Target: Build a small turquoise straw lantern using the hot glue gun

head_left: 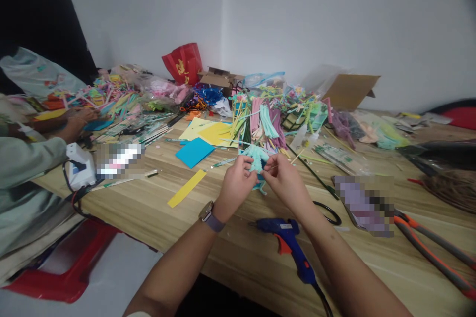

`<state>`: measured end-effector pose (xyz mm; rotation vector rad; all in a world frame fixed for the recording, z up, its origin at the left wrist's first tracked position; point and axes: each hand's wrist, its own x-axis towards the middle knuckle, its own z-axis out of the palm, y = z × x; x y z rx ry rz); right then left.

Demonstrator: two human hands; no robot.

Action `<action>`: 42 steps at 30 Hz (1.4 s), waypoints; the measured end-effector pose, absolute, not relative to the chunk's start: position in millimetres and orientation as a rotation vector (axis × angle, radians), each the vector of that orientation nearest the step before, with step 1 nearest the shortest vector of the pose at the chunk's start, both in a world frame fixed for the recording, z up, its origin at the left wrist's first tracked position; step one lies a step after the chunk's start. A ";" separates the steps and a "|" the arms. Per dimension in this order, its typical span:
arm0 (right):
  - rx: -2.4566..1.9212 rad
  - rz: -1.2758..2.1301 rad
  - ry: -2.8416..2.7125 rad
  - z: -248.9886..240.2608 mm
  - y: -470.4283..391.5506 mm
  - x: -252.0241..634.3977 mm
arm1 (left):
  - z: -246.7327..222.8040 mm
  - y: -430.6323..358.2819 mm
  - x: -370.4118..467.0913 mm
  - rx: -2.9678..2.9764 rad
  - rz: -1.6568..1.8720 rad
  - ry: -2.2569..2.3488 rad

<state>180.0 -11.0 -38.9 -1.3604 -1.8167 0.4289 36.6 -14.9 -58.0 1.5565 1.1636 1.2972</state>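
Both hands meet over the middle of the table around a fuzzy mint-green piece (256,158). My left hand (238,176) pinches its left side, fingers closed. On the other side my right hand (280,174) has its fingers closed at the piece's right edge. Something blue and teal shows just behind and below the piece, partly hidden by the fingers. A blue hot glue gun (284,228) with an orange trigger lies on the table below my right hand. Bundles of pink, mint and purple pipe cleaners (269,121) lie just beyond the hands.
Blue card (195,152), a yellow strip (187,188) and yellow sheets (215,132) lie left of the hands. Orange-handled pliers (427,242) and a phone (357,203) are at right. A white power strip (80,166) stands near another person's sleeve (33,158) at left.
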 end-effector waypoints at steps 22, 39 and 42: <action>-1.277 -0.522 -2.143 -40.5 -18.2 176.0 | -43.6 -21.6 35.8 1.621 1.226 1.137; -1.256 0.093 -1.874 -45.1 -9.1 179.4 | -42.0 -24.4 33.4 2.139 1.158 1.272; -1.144 0.324 -1.869 -39.3 -6.3 184.5 | -44.8 -23.4 34.4 2.239 1.117 1.341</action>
